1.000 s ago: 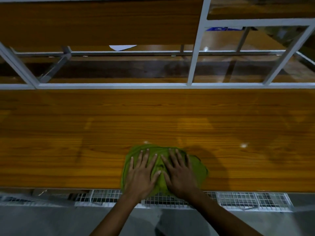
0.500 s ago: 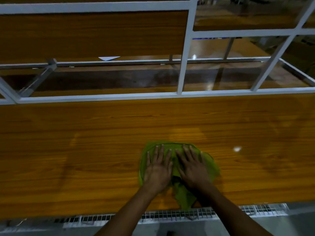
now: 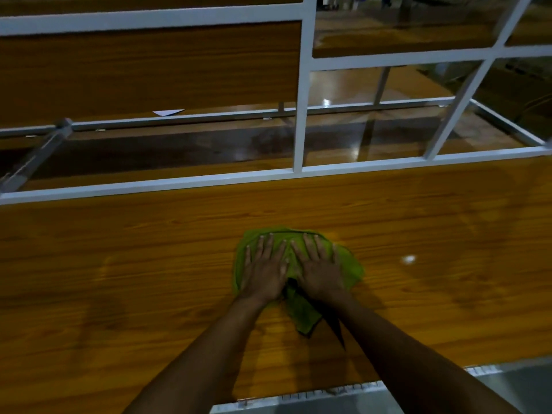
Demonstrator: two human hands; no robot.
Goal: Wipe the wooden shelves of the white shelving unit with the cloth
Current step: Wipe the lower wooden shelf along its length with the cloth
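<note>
A green cloth [image 3: 346, 265] lies flat on the wide wooden shelf [image 3: 119, 264] of the white shelving unit [image 3: 300, 115]. My left hand [image 3: 263, 271] and my right hand [image 3: 319, 268] press side by side on top of the cloth, palms down, fingers spread and pointing away from me. A tail of the cloth [image 3: 303, 315] trails back between my forearms. Most of the cloth's middle is hidden under my hands.
White metal bars frame the shelf's far edge [image 3: 149, 185], with a lower wooden shelf [image 3: 179, 144] visible beyond them. A wooden back panel [image 3: 149, 67] stands at upper left. A small white scrap [image 3: 168, 112] lies past it. A wire grid edge [image 3: 298, 395] runs along the near side.
Both hands have pushed the cloth away from me across the shelf, from its near edge toward the middle. The cloth's tail now trails behind them.
</note>
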